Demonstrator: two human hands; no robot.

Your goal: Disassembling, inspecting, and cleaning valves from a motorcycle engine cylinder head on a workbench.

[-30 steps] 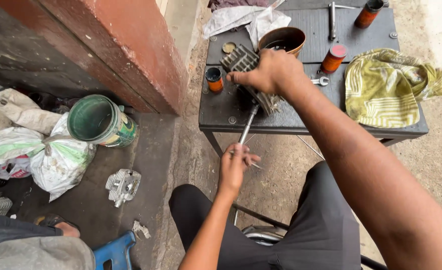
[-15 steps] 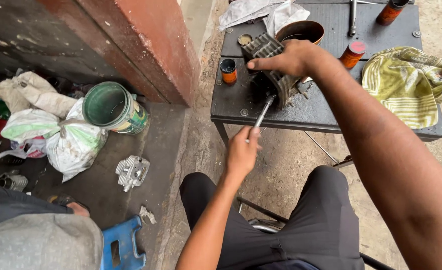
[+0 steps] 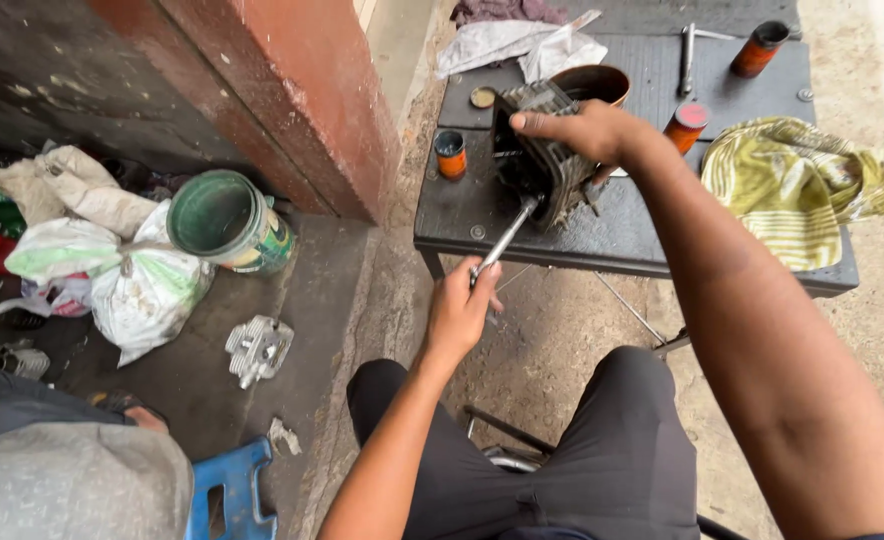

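Metal wrench [image 3: 505,240] gripped by left hand [image 3: 459,310]; right hand [image 3: 577,132] clamps finned cylinder [image 3: 547,160].

Both hands closed in grips: left [image 3: 459,308] near, right [image 3: 579,131] outstretched.

Finned grey engine cylinder [image 3: 552,160] stands on table, steel wrench [image 3: 505,240] engaged.

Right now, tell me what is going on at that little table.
A seated person steadies a finned metal engine part on the dark table with the right hand. The left hand grips the handle of a long metal tool whose far end sits against the part's lower side. Small orange tins, a brown bowl and a yellow-green cloth lie around it. A green bucket stands on the floor to the left.
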